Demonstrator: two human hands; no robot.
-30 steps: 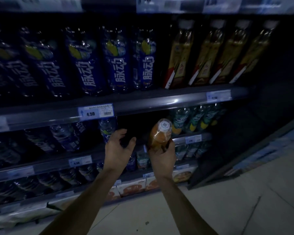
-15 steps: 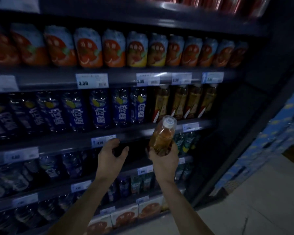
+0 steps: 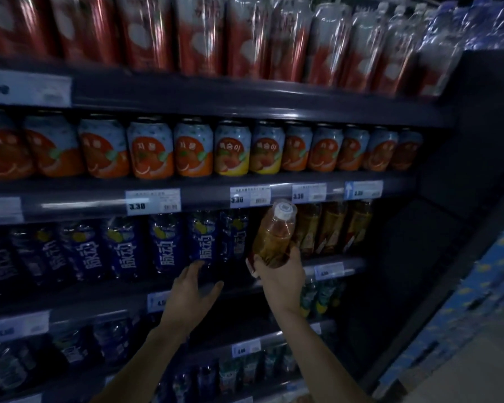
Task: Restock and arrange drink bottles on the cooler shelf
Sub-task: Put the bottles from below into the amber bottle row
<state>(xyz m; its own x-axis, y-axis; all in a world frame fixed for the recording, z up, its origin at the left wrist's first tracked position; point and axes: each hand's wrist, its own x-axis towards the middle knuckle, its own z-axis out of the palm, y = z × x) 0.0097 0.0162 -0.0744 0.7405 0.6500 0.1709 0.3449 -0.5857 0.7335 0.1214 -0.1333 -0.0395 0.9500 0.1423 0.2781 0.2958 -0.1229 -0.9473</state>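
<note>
bottle: amber bottle (image 3: pixel 274 237), clear plastic with a white cap, tilted and held up in front of the stocked amber bottles (image 3: pixel 329 228)
right hand: right hand (image 3: pixel 281 273) wraps fingers and thumb round the bottle's lower half
left hand: left hand (image 3: pixel 191 289) holds nothing, fingers spread wide, tips at the foot of the blue bottles (image 3: pixel 169 242); contact cannot be told
shelf: shelf (image 3: pixel 357 264) has a dark metal rail; glossy blue labels left, amber right
above: white price tags (image 3: pixel 153 200), round orange-and-blue cans (image 3: pixel 192 149), tall red-labelled bottles (image 3: pixel 198 33), blurred
room: dim cooler, dark side panel (image 3: pixel 448 199), blue cartons (image 3: pixel 460 315), pale floor (image 3: pixel 483 367)
</note>
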